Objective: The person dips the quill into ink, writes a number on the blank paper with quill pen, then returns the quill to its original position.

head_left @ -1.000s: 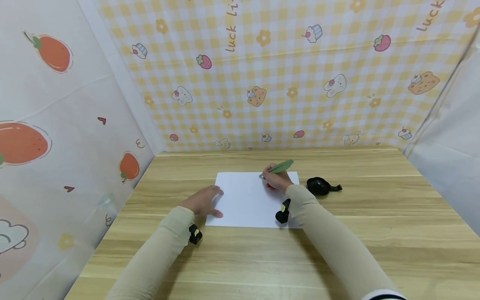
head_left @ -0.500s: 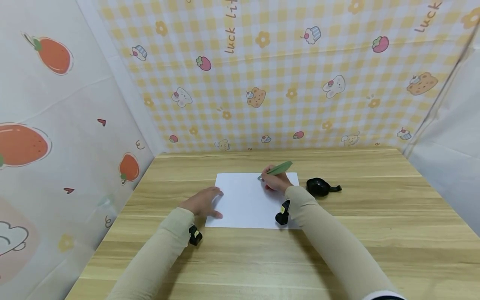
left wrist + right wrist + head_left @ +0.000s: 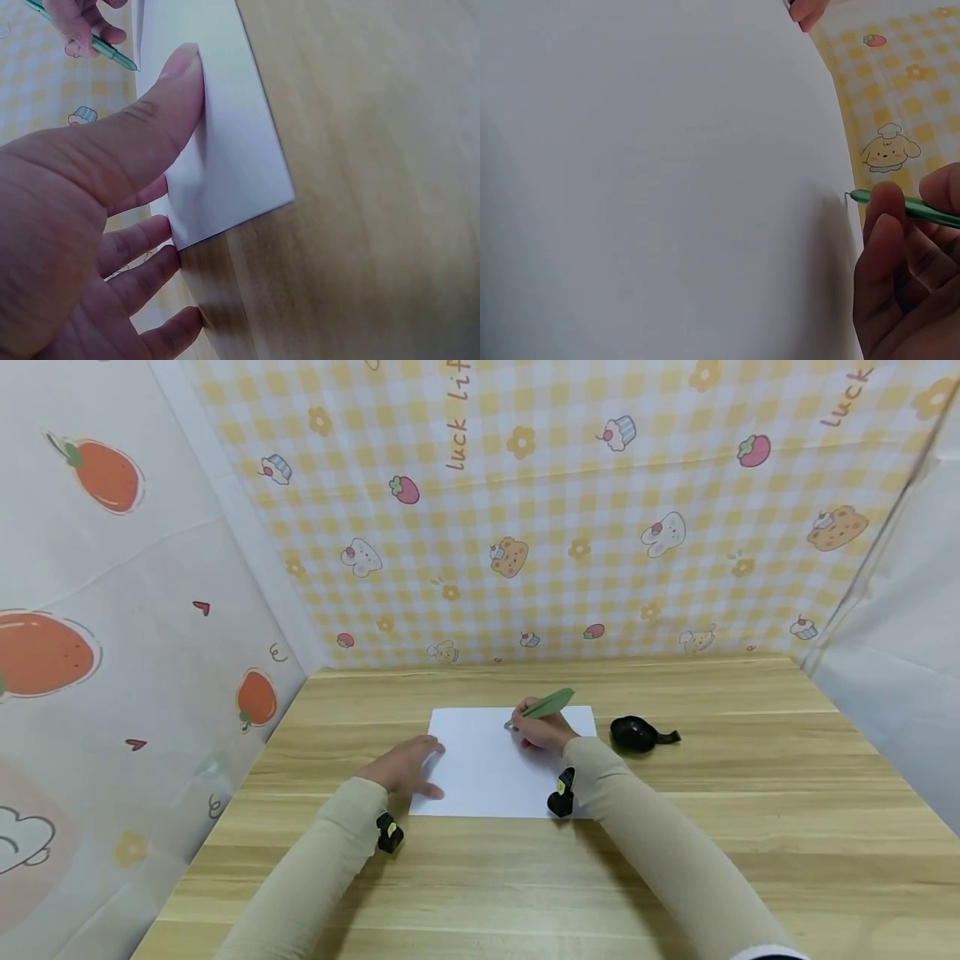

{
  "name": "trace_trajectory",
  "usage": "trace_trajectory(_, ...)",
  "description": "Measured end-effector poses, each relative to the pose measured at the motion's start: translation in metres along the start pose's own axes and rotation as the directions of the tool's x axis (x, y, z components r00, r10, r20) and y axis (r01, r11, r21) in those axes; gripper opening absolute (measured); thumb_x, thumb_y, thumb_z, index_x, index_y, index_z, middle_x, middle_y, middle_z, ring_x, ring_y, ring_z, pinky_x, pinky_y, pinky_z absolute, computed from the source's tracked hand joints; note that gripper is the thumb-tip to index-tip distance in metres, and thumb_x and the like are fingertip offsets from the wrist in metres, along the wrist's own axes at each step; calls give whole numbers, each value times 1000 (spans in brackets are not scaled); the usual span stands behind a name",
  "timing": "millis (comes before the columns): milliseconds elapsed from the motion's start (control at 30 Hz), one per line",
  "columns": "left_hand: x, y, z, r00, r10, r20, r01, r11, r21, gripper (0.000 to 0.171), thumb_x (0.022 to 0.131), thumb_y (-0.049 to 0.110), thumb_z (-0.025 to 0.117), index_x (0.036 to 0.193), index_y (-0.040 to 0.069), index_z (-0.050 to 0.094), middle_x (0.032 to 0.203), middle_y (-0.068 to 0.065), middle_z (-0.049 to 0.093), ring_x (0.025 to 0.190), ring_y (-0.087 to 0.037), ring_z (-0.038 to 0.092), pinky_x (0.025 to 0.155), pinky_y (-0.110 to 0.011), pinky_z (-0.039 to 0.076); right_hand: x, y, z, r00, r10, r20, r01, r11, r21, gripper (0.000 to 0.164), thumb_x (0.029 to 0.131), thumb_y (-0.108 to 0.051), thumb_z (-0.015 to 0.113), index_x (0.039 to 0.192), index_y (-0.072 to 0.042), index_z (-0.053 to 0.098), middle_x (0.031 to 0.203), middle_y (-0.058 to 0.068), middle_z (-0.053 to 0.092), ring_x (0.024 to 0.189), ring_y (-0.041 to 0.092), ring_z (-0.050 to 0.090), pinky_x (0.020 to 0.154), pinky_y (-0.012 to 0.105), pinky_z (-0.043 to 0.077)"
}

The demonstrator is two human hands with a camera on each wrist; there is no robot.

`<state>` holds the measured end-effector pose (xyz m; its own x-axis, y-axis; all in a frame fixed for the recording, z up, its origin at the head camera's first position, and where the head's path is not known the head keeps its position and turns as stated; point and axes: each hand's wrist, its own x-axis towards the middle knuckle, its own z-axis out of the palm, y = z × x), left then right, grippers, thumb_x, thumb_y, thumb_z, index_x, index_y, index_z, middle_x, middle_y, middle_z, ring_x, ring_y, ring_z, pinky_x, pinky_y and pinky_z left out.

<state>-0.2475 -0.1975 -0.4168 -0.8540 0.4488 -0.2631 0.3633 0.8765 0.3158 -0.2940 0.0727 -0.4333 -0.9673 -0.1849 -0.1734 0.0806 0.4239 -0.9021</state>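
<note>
A sheet of white paper (image 3: 472, 777) lies on the wooden table. My right hand (image 3: 551, 732) pinches a green pen (image 3: 551, 702) with a leaf-shaped upper end. It is held slanted, its tip pointing at the upper middle of the sheet. In the right wrist view the pen's thin tip (image 3: 848, 195) is at the paper; I cannot tell whether a mark is there. My left hand (image 3: 401, 766) rests at the sheet's left edge with its fingers spread. The left wrist view shows the thumb (image 3: 169, 97) over the paper and other fingers along its edge.
A shiny black object (image 3: 636, 735) with a rounded body and a short handle lies right of the paper. A checked yellow cloth (image 3: 570, 510) hangs behind the table, and a white printed cloth (image 3: 165, 668) on the left. Both wrists carry small black cameras (image 3: 389, 833).
The right hand and pen have moved left and slightly towards me across the paper. The left hand stays in its place at the sheet's edge. The head view has shifted slightly.
</note>
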Motion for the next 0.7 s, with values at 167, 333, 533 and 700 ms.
trace_trajectory(167, 1, -1, 1, 1000, -2, -1, 2, 1000, 5, 77, 76, 33, 83, 138, 3, 49, 151, -20, 34, 139, -37, 31, 115, -48, 25, -4, -1, 1, 999, -22, 25, 22, 1000, -2, 10, 95, -19, 57, 97, -9, 59, 92, 7, 67, 58, 16, 60, 49, 24, 48)
trace_trajectory(333, 2, -3, 2, 1000, -1, 2, 1, 1000, 1, 77, 76, 33, 83, 139, 3, 48, 151, -20, 34, 139, -37, 31, 114, -48, 26, -6, 0, 1, 997, -49, 64, 49, 999, 1, 11, 95, -17, 56, 96, -7, 60, 92, 7, 67, 58, 16, 61, 49, 25, 50)
trace_trajectory(533, 1, -2, 2, 1000, -5, 0, 5, 1000, 1, 78, 75, 32, 83, 139, 3, 48, 151, -20, 34, 139, -37, 30, 115, -48, 25, -8, 1, 3, 992, -58, 110, 61, 998, -27, 11, 94, -17, 55, 98, -8, 61, 91, 5, 66, 59, 17, 62, 49, 25, 50)
trace_trajectory(700, 0, -1, 1, 1000, 1, 0, -1, 1000, 11, 77, 76, 33, 82, 138, 3, 48, 152, -20, 33, 139, -37, 29, 115, -48, 24, -13, -1, 4, 987, -61, 147, 66, 997, -30, 12, 94, -15, 55, 97, -7, 62, 90, 7, 65, 58, 17, 62, 50, 26, 51)
